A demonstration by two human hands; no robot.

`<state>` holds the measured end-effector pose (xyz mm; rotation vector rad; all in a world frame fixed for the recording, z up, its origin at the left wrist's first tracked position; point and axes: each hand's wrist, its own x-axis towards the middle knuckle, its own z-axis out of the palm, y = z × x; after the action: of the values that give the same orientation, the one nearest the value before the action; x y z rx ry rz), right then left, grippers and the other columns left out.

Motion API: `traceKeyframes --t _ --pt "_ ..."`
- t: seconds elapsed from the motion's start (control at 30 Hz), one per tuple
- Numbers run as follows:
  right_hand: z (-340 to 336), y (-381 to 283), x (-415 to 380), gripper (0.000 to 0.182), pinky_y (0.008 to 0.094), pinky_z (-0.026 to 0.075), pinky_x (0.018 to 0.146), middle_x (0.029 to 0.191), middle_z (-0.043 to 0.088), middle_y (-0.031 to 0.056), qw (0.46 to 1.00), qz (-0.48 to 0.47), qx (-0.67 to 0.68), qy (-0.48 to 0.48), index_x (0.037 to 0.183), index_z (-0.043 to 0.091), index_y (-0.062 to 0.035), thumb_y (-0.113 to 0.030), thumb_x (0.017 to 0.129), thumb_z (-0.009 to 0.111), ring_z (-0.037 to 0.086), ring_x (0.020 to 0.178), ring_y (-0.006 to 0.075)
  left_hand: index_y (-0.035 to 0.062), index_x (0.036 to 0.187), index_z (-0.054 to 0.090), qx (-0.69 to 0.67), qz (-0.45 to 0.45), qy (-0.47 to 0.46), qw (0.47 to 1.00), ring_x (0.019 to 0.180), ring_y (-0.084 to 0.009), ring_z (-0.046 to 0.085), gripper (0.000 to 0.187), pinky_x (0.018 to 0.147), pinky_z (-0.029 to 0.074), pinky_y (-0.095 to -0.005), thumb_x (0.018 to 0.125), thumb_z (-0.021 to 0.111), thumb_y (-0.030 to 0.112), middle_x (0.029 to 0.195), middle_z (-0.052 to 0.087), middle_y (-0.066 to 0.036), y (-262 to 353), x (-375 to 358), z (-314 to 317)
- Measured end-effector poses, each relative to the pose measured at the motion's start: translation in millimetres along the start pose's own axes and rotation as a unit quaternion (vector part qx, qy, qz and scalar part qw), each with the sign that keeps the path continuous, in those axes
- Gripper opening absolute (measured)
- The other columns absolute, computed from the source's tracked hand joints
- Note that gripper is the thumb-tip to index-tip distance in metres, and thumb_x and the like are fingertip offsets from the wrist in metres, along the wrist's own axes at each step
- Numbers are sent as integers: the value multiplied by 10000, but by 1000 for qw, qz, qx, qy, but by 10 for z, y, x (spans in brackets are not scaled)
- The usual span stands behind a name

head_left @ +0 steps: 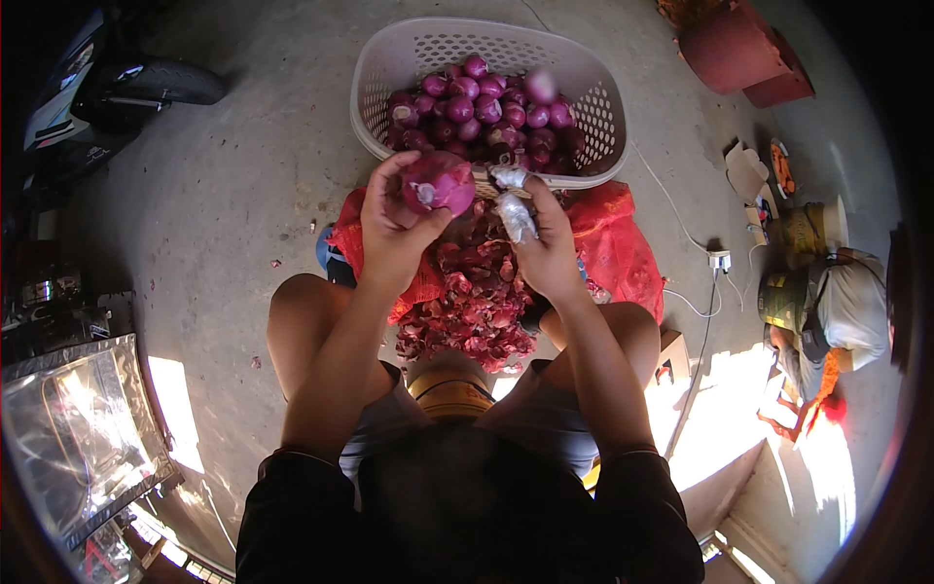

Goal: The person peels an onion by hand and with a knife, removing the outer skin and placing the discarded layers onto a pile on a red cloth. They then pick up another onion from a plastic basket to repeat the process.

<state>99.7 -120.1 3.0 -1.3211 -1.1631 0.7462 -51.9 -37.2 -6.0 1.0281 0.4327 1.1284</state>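
My left hand is closed around a red onion, its fingers behind it and the thumb across its lower side. My right hand is just to the right of the onion, its thumb and a finger wrapped in silvery tape and bent towards each other. Whatever lies between those fingertips is too small and dark to make out. Beneath both hands spreads a heap of loose onion skins. Just beyond them stands a pale plastic basket with many purple onions in it.
Red mesh sacking lies around the skins, between my knees and the basket. A power strip with white cables is on the floor at right, near tubs and a red bin. At upper left is a motorcycle wheel.
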Motion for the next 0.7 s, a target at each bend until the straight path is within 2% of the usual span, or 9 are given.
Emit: traceKeyframes --t 0.03,0.17,0.2,0.3,0.43,0.47,0.57,0.7 --pt "-20 4 16 330 234 413 803 1008 574 73 1000 -8 16 12 1171 466 -9 -16 846 525 533 896 107 20 1218 377 0 4 -3 1000 1092 -203 497 603 939 419 -335 691 631 -124 1181 466 -118 24 8 -13" --pt "-89 -53 -20 453 237 410 792 1040 553 66 984 102 139 -46 1291 328 -41 -41 875 508 523 907 112 22 1210 371 22 24 -20 999 1084 -201 502 603 932 423 -336 685 618 -140 1170 468 -121 103 26 9" --pt "-55 -59 -56 526 241 412 786 1005 560 82 984 94 139 -62 1328 249 -58 -54 874 517 523 884 113 22 1209 371 35 28 -26 999 1084 -201 502 604 934 423 -336 683 617 -145 1173 465 -123 88 17 17" --pt "35 -139 -84 554 242 407 784 962 579 92 987 95 102 -85 1333 234 -63 -65 868 535 522 871 109 21 1198 379 31 20 -43 998 1097 -200 492 610 940 421 -329 668 621 -159 1222 431 -122 62 -10 67" --pt "117 -33 -60 529 244 406 770 926 606 105 996 35 18 -83 1300 264 -60 -60 854 550 526 843 103 21 1189 390 54 30 -47 997 1113 -194 479 605 941 420 -325 661 628 -155 1252 409 -112 12 -24 75" --pt "129 15 -43 484 248 417 756 917 608 102 998 6 7 -69 1259 321 -66 -44 837 558 538 807 115 20 1190 388 58 32 -46 997 1112 -194 480 605 940 420 -324 662 627 -155 1249 412 -114 6 -21 77" --pt "129 23 -45 451 247 431 724 892 612 103 998 28 2 -54 1219 381 -68 -17 812 569 554 767 128 19 1192 383 57 40 -45 997 1108 -192 482 603 939 420 -323 666 623 -154 1233 427 -121 -21 -19 84" --pt "176 41 -63 413 247 448 671 860 614 109 999 -13 -30 -14 1170 441 -52 14 784 573 571 712 139 16 1192 373 51 41 -31 997 1101 -192 487 600 935 424 -323 672 618 -154 1213 445 -127 -46 -33 90"
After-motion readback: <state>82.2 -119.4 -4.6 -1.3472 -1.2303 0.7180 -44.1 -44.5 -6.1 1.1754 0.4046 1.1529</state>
